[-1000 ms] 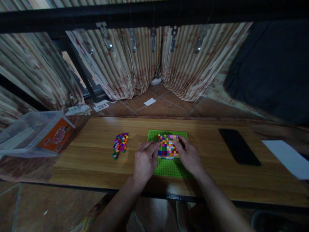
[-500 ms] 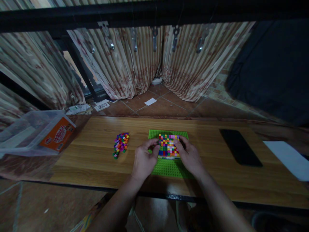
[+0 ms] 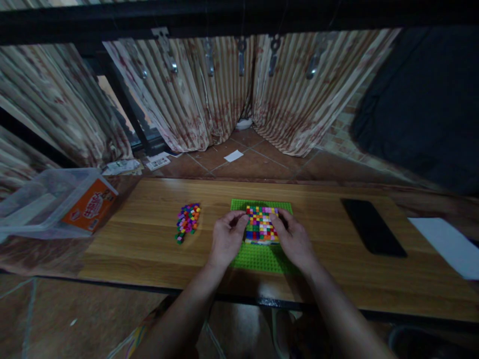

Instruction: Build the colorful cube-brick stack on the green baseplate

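A block of small multicoloured toy bricks [image 3: 258,227] sits on a green studded baseplate [image 3: 258,257] on the wooden table. My left hand [image 3: 227,239] is closed at the block's left side, thumb and fingertips against its edge. Whether a loose brick is also between those fingertips is too small to tell. On the right side my right hand [image 3: 295,242] grips the block, thumb resting on its top and fingers around the upper right corner. Loose coloured bricks [image 3: 187,219] lie in a pile to the left of the baseplate.
A clear plastic bin [image 3: 56,199] with an orange label stands beyond the table's left end. On the right of the wooden table [image 3: 322,284] lies a black flat slab [image 3: 372,227], with a white sheet [image 3: 445,247] farther right. Curtains [image 3: 209,109] hang behind.
My left thumb and fingertips have come closer together at the block's left edge, and the hand has shifted slightly right. My right hand stays about where it was.
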Demonstrator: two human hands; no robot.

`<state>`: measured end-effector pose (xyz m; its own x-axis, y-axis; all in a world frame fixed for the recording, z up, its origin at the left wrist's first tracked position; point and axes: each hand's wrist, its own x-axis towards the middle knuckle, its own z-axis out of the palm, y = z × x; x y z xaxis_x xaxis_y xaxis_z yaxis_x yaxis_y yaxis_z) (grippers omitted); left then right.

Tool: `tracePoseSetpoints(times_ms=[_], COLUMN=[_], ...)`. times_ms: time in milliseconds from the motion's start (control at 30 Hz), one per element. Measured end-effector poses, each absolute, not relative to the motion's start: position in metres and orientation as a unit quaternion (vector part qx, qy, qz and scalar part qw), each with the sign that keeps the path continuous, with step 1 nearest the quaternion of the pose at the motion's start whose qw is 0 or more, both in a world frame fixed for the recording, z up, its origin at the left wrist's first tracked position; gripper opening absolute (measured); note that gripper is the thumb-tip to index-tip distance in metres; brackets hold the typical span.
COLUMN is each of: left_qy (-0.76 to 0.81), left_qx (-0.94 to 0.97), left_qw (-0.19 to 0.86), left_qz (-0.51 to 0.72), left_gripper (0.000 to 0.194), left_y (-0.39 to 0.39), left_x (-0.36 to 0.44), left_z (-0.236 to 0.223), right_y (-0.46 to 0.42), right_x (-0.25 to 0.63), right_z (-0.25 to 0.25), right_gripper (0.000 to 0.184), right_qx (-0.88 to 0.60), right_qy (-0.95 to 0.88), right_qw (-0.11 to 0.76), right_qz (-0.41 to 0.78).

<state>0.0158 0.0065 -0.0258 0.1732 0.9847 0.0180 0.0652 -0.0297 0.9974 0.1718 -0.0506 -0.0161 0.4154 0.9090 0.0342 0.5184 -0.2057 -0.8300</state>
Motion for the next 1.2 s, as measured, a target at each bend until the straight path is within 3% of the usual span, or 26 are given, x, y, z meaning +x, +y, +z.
tracePoseSetpoints(times_ms=[867,1200], left_qy=[0.457,0.491], left_qx=[0.559,0.622], left_qw=[0.513,0.423], left_qz=[0.465,0.439], left_gripper=[0.021,0.022], left_y=[0.002,0.024], left_x=[0.021,-0.011], left_z=[-0.029,-0.03], right_y=[-0.051,-0.051], right_x=[0.178,0.181], right_z=[-0.022,-0.028], right_gripper=[0.059,0.06], right_qx=[-0.745,-0.72], right_qy=[-0.457,-0.457], right_qw=[0.405,0.429], right_qz=[0.27,0.298])
